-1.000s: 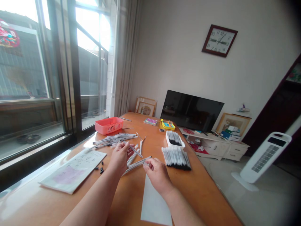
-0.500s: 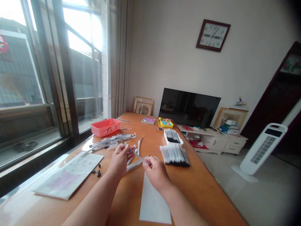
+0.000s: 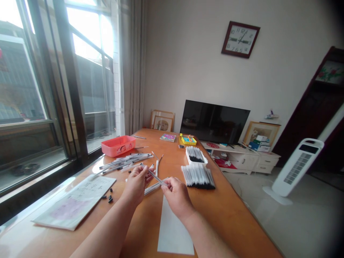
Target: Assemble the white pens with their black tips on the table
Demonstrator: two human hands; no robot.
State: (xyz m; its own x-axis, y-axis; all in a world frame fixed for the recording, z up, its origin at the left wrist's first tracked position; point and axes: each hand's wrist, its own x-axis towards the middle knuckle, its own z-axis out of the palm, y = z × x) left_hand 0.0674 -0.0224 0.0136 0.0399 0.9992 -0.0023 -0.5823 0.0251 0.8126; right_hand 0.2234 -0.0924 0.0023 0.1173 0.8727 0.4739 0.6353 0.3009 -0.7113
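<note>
Between my two hands a slim pen [image 3: 155, 175] with a clear barrel is held at a slant. My left hand [image 3: 136, 183] is closed, pinching its upper left end. The fingers of my right hand [image 3: 176, 195] pinch the lower right end. Just under the pen lie a few more clear barrels [image 3: 152, 189] on the table. A loose pile of pens [image 3: 126, 161] spreads beyond my left hand. To the right are a row of pens with black ends [image 3: 198, 176] and a white container [image 3: 205, 162] of similar pens.
A paper booklet [image 3: 77, 206] lies at left, beside several small black caps [image 3: 110, 199]. A white paper strip [image 3: 173, 233] is below my right hand. Farther back are a red basket [image 3: 118, 147], a yellow box [image 3: 188, 140] and a colourful booklet [image 3: 168, 137].
The view has shifted slightly to the right. Both hands keep their grip on the pen, and its tilt is a little steeper. The surrounding things stay in place.
</note>
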